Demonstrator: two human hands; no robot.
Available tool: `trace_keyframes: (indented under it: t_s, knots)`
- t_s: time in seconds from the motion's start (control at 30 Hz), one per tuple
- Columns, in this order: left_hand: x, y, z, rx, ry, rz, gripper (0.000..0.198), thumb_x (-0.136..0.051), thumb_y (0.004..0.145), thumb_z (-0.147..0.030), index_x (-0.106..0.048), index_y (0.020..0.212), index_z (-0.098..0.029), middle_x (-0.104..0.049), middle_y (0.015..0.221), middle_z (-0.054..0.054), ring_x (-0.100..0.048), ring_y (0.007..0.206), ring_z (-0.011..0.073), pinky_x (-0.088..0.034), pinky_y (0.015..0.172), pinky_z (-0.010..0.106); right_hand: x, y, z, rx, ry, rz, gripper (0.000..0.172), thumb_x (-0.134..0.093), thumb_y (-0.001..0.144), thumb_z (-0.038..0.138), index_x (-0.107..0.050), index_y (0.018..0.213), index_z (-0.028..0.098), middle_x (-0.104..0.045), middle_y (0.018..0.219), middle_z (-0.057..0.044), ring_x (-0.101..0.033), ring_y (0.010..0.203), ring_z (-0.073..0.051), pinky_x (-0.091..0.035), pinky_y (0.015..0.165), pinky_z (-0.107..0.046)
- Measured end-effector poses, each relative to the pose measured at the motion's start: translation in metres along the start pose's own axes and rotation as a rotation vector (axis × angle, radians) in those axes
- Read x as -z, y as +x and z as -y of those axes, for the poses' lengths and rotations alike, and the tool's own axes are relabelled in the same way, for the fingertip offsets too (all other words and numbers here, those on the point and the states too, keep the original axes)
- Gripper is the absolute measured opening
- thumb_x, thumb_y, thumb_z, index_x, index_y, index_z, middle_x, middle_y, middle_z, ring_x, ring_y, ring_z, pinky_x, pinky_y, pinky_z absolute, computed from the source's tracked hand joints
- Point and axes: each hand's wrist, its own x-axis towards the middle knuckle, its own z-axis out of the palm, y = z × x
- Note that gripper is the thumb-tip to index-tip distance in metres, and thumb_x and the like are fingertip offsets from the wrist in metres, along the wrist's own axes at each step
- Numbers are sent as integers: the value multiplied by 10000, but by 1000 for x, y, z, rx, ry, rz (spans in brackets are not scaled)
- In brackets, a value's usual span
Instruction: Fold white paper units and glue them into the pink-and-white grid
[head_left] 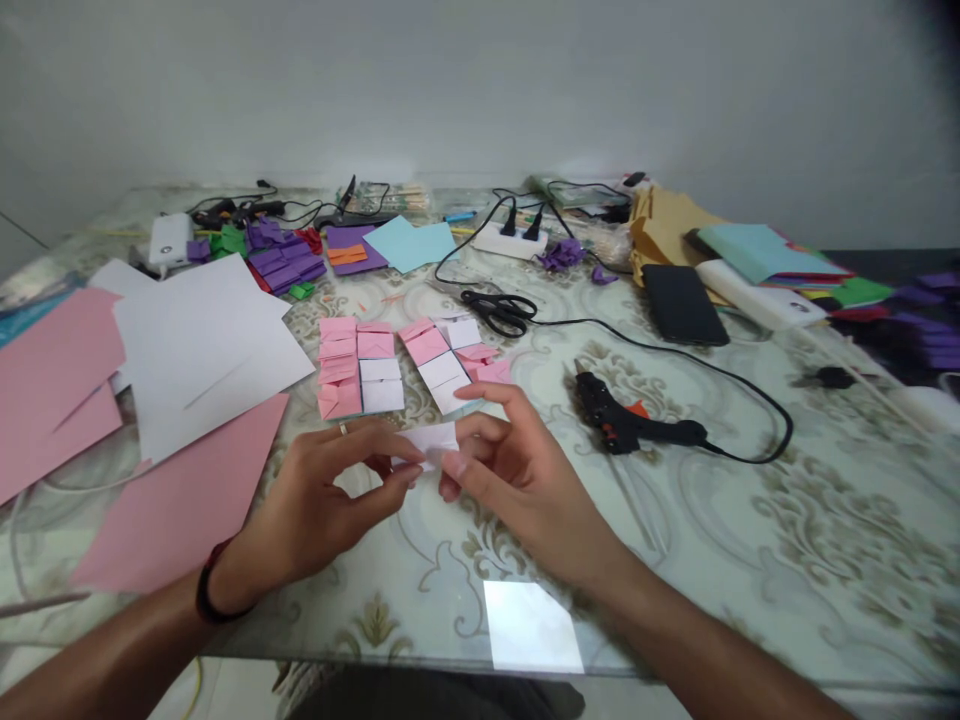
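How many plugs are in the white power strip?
2. One black plug stands in the power strip behind the scissors, with the other plug right beside it. None seems hidden.

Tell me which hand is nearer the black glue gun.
Right. The right hand sits just left of the glue gun; the left hand is farther left, across the folded paper.

Glass-topped table (825, 520): pink sheets (180, 500), white sheets (202, 350), folded pieces (360, 365), scissors (499, 310), glue gun (630, 420), phone (682, 305), power strip (510, 240).

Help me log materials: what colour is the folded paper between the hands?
White; the folded paper, held by left hand and right hand, shows best in head view.
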Motion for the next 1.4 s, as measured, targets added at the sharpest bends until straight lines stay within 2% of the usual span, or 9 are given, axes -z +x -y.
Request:
trace_keyframes:
  t_s: [0.07, 0.17, 0.27, 0.57, 0.7, 1.0, 1.1, 1.23, 1.4]
  knots:
    - [1, -1, 2, 63, -66, 0, 105, -748, 931, -228, -740, 1033, -252, -772, 905, -2, -691, 757, 138, -555, 721, 241, 3, 0, 0, 83, -46, -31, 518, -818, 882, 289, -531, 1312, 334, -702, 1065, 10, -695, 776, -120, -576, 696, -253]
    - [2, -1, 4, 146, -192, 8, 176, -776, 909, -252, -735, 1081, -254, -759, 938, 5, -676, 800, 142, -555, 746, 243, 7, 0, 2, 208, -172, -10, 347, -810, 884, 222, -685, 1196, 310, -709, 1169, -26, -705, 902, -137, -603, 799, -265]
    - [3, -1, 4, 193, -259, 21, 175, -764, 917, -241, -734, 1088, -259, -745, 928, -4, -651, 801, 130, -550, 752, 231, 8, 1, 5, 270, -294, 23, 191, -788, 899, 210, -768, 1078, 274, -731, 1132, -37, -712, 932, -152, -609, 811, -274]
    - [3, -4, 2, 173, -218, 48, 229, -756, 918, -221, -729, 1132, -299, -724, 952, -28, -626, 801, 108, -531, 733, 205, 7, 1, 9, 285, -510, 4, 28, -737, 944, 237, -760, 960, 235, -774, 939, -3, -701, 782, -129, -557, 646, -233]
    - [2, -6, 4, 151, -204, 52, 246, -763, 924, -244, -723, 1157, -311, -722, 934, -31, -635, 782, 108, -529, 702, 204, 7, 1, 9, 288, -524, 3, 99, -801, 892, 237, -744, 971, 226, -770, 948, 6, -683, 711, -112, -564, 653, -228]
    - [1, -5, 1, 15, -64, 36, 299, -730, 944, -189, -694, 1217, -306, -791, 1032, -40, -688, 788, 88, -557, 766, 194, 8, 3, 6, 251, -576, 2, 82, -676, 996, 266, -741, 972, 221, -757, 842, 17, -681, 745, -113, -507, 617, -196]
    - [1, -5, 1, 65, -100, 56, 191, -680, 981, -200, -714, 1147, -288, -794, 972, -29, -712, 817, 108, -557, 733, 199, 8, 3, 5, 249, -564, -9, 96, -682, 995, 266, -738, 933, 217, -750, 807, 25, -668, 716, -109, -501, 626, -204]
    - [-1, -4, 1, 142, -132, 15, 12, -684, 986, -235, -682, 975, -238, -741, 809, -36, -682, 722, 101, -512, 632, 187, 5, 4, 4, 210, -499, -19, 77, -715, 971, 264, -738, 911, 221, -754, 808, 24, -668, 707, -113, -502, 619, -215]
    - [-3, -6, 2, 158, -204, 4, 106, -671, 987, -228, -579, 935, -226, -656, 790, -36, -623, 687, 98, -475, 593, 192, 1, 5, 3, 150, -345, -42, 150, -759, 919, 275, -709, 794, 210, -731, 790, 14, -652, 661, -118, -513, 588, -234]
